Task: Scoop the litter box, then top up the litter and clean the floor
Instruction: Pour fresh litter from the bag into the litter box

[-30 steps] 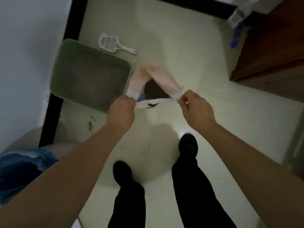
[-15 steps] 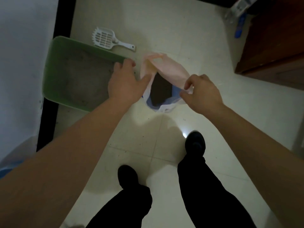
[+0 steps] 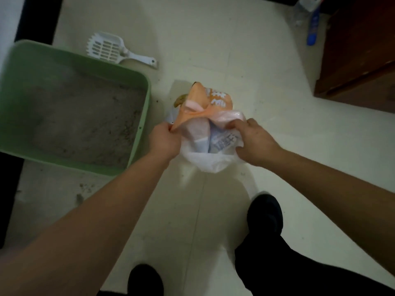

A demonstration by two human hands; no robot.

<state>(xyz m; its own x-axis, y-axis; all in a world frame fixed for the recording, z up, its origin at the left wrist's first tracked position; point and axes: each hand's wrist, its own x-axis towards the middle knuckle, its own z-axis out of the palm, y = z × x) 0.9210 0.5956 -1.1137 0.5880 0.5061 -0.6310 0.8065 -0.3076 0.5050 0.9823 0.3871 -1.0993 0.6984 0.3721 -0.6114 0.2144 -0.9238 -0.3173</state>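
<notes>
A green litter box [image 3: 141, 116] filled with grey litter sits on the floor at the left. Just beyond its far rim lies a white slotted scoop [image 3: 106, 49]. To the right of the box stands a litter bag [image 3: 205, 161], orange and pink on top, white below. My left hand [image 3: 164, 141] pinches the bag's orange edge on the left side. My right hand [image 3: 254, 142] grips the pink-white edge on the right. The bag's mouth is held between both hands.
Dark litter crumbs [image 3: 80, 196] are scattered on the pale tile floor in front of the box. A brown wooden cabinet [image 3: 359, 60] stands at the right, with a blue-handled item [image 3: 312, 28] leaning beside it. My black shoes [image 3: 265, 214] are below the bag.
The view has moved closer and lower to the bag. My left hand went from the box rim back to the bag's left edge. The wide open mouth is now drawn narrower.
</notes>
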